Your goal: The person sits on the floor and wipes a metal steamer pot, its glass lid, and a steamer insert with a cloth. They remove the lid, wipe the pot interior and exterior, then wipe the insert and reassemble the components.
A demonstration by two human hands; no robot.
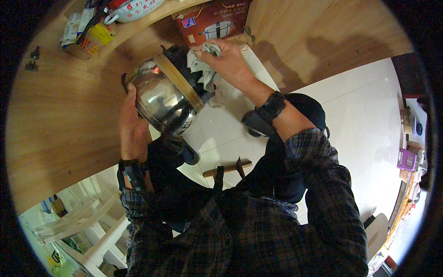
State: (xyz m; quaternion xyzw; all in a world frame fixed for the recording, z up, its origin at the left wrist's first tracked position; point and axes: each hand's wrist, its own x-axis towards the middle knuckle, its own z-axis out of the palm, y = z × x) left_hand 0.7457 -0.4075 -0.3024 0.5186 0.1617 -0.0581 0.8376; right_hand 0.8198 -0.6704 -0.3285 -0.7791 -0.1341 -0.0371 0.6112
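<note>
My left hand [130, 117] grips the side of a shiny metal pot-like appliance [155, 93], which is tilted and has a dull gold-coloured band [178, 81] around its edge. Dark parts lie on the far side of that band; what they are I cannot tell. To the right of the appliance, my right hand [225, 60] holds a crumpled grey-white cloth [204, 67], its loose end hanging near the dark parts. The palm side of my left hand is partly hidden.
Wooden cabinet panels [62, 121] stand left and right. Behind my right hand is a brown-red printed cardboard box [214, 20]. An enamel basin [138, 12] sits on the shelf above. White plastic chairs [93, 232] are at lower left, a wooden stool part [226, 168] between my legs.
</note>
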